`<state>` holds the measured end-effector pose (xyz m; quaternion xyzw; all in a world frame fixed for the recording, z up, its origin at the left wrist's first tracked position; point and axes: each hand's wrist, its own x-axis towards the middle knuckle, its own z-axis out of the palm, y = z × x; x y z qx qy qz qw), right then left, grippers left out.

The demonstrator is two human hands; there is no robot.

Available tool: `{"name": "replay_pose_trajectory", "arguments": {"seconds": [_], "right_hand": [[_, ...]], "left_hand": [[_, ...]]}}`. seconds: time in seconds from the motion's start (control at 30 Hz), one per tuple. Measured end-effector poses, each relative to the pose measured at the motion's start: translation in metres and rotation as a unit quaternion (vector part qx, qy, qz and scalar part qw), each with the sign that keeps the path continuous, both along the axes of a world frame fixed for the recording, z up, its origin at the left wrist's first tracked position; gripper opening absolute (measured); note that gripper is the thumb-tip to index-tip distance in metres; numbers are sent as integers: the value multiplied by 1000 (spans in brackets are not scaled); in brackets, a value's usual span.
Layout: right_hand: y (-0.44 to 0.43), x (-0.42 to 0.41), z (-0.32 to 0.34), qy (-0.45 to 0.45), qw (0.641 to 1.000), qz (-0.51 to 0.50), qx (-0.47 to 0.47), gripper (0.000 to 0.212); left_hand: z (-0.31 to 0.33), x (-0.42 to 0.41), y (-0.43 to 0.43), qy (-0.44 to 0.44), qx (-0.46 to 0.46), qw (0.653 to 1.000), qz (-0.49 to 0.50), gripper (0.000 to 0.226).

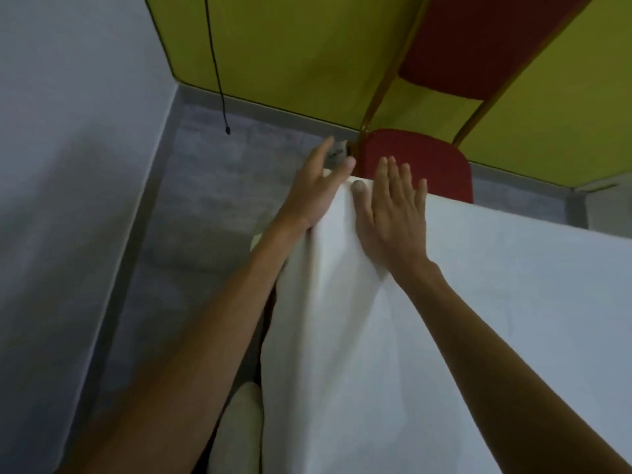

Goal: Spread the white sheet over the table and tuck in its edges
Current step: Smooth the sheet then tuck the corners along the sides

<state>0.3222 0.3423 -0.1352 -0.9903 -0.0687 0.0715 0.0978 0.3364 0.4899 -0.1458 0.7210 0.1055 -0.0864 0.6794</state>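
Where the white sheet lies closest to you, it already covers the top of the table, which is hidden under it. Over the left side it spills down in soft, loose folds. The top to your right looks flat and smooth, and the cloth is plain, matte and unmarked. Those hanging folds are the untucked part. Their long line runs away from you along the table's left edge, up to the far-left corner where your hands meet.

At that corner your right hand lies palm-down on top of the sheet, fingers straight and a little spread, thumb at the corner's tip. It pins the cloth and grips nothing. Your left hand is just beside it over the edge, fingers straight and flat against the hanging side, pinching nothing.

The slack lies below your left hand and back toward you, so that hand seems the nearer one to push it under while the right holds the top from sliding.

Beyond the corner a red chair stands close against the sheet's far edge. Behind it are the grey floor and a yellow wall with a black cord hanging down.
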Motion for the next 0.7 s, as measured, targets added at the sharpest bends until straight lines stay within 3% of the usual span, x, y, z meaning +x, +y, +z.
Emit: {"name": "replay_pose_trajectory", "arguments": {"seconds": [0.23,0.33,0.43,0.53,0.6,0.7], "right_hand": [[-131,22,0,18,997,-58,-50,80],[-122,22,5,30,995,-80,-47,77],[-66,-12,9,4,999,40,-26,75],[-34,-45,1,3,988,151,-23,73],[-51,-38,0,-3,992,121,-16,73],[-117,-26,1,0,999,37,-28,75]], "left_hand": [[-9,2,1,5,17,1000,-16,59],[-6,0,1,3,37,999,-25,64],[-3,0,0,-8,109,993,-36,61],[1,4,1,-39,319,945,-62,68],[7,6,3,-42,436,895,-79,73],[12,5,2,-52,521,846,-101,73]]}}
